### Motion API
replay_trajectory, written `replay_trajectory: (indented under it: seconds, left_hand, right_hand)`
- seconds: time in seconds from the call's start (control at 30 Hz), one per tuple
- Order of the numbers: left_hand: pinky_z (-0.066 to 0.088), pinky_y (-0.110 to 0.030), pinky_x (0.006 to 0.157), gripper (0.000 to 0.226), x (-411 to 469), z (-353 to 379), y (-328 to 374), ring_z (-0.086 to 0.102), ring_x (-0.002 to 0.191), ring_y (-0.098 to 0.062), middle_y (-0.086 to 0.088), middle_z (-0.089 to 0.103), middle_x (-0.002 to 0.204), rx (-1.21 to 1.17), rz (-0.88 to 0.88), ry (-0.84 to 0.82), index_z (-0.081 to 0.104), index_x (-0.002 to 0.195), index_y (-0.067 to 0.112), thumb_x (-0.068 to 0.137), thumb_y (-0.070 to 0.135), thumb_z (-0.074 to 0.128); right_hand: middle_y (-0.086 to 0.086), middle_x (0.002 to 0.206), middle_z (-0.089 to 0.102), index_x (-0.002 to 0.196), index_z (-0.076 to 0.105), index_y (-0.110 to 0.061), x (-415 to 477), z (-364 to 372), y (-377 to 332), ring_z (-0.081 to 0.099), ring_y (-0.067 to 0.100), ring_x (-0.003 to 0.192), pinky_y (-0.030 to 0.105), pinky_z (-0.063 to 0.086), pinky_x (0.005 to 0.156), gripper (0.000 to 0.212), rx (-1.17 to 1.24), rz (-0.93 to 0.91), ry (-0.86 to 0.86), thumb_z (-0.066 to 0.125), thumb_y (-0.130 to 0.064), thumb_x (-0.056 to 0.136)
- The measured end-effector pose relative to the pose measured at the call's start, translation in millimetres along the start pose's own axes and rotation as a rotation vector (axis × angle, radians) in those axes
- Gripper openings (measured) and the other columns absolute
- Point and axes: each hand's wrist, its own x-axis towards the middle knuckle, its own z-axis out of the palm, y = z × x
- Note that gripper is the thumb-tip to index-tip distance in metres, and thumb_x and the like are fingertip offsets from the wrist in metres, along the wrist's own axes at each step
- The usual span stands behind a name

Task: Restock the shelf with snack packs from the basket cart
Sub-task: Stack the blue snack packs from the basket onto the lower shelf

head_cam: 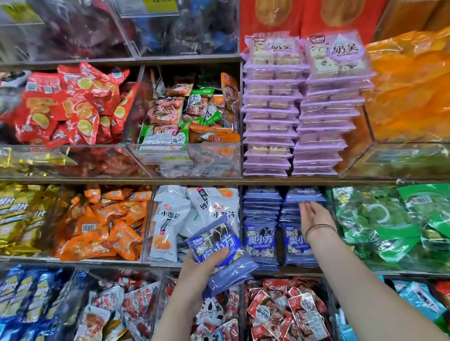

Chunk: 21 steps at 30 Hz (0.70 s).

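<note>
Currently: left hand [200, 268], fingers curled round a bundle of blue snack packs [215, 242], held in front of the shelf [264, 179]. Right hand [314, 216], palm up, fingers straight, tips touching the top of the right-hand stack [296, 240] of matching packs; second stack [261, 235] just beside it. Purple packs [267, 109] are stacked one tier above.
</note>
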Motion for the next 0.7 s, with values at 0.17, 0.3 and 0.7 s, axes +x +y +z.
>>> replay_trajectory:
  seconds: [0.17,0.3,0.7]
  left_hand:
    - [0.051,-0.047,0.095,0.075,2.6,1.3,-3.3,0.064,0.107,-0.028,-0.003,0.066,0.116,0.017,-0.034,0.01,0.054,0.119,0.023,0.055,0.036,0.09]
    - [0.054,-0.032,0.063,0.03,7.4,14.4,-2.5,0.067,0.083,-0.026,-0.009,0.067,0.101,-0.033,-0.092,0.002,0.054,0.111,0.012,0.085,0.025,0.06]
    - [0.053,-0.032,0.063,0.029,5.8,13.2,-6.1,0.071,0.073,-0.025,-0.01,0.074,0.09,0.029,-0.083,0.117,0.056,0.12,0.009,0.096,0.02,0.042]
  right_hand:
    - [0.02,0.146,0.037,0.139,0.035,0.001,-21.5,-15.6,3.1,0.038,0.029,0.134,0.034,0.04,0.106,0.044,-0.218,0.063,-0.087,0.043,-0.015,0.099]
    - [0.01,0.114,0.062,0.111,0.057,-0.011,-69.7,-31.2,31.2,0.063,0.017,0.095,0.028,0.053,0.073,0.037,-0.923,0.084,-0.479,0.062,-0.036,0.085]
    - [0.006,0.081,0.067,0.095,0.057,-0.004,-71.2,-46.9,48.6,0.068,0.018,0.071,0.028,0.057,0.067,0.013,-0.824,0.016,-0.485,0.06,-0.015,0.089]
